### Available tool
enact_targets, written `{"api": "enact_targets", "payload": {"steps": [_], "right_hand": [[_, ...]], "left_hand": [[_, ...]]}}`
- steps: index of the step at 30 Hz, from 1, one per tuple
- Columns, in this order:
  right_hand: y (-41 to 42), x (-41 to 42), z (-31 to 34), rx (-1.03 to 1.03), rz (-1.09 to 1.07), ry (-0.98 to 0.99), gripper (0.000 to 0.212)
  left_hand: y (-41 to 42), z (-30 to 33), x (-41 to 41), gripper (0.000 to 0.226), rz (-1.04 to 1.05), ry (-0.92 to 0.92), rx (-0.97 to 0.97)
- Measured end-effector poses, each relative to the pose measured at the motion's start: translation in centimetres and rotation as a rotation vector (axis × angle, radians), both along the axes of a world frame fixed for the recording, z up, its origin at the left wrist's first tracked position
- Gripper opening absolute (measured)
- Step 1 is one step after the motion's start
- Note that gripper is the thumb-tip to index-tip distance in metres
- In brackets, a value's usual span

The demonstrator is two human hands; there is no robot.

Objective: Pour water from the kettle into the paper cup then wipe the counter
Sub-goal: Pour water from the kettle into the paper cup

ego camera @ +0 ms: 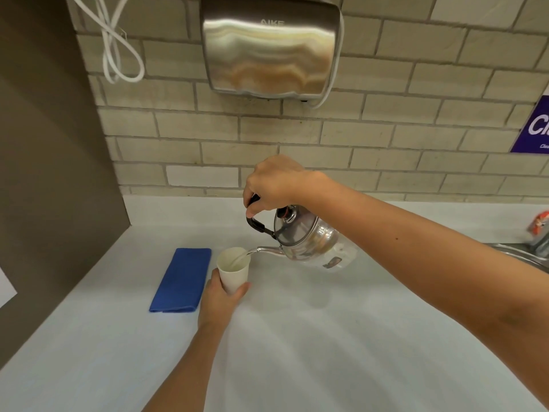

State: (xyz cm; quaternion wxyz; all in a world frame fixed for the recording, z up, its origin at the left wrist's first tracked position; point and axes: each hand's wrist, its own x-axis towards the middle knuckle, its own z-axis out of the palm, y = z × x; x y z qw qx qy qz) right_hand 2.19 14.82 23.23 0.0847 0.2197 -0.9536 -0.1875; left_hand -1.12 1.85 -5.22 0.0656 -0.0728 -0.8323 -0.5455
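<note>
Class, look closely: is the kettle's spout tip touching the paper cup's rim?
Apart. The head view shows the spout tip just above the paper cup rim, water bridging the gap.

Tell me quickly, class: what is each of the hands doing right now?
Left hand: closed around the paper cup, holding it.
Right hand: closed on the kettle handle, tilting it so water pours into the cup.

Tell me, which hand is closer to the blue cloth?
Left. The left hand holds the paper cup right beside the blue cloth; the right hand is up on the kettle handle.
</note>
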Motion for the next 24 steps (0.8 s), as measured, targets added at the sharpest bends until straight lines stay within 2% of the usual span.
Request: {"api": "enact_targets", "payload": {"steps": [24], "right_hand": [[-0.83, -0.39, -0.04, 0.046, 0.020, -0.002, 0.028]], "left_hand": [[0.00, -0.45, -0.32, 0.072, -0.008, -0.010, 0.008]]}}
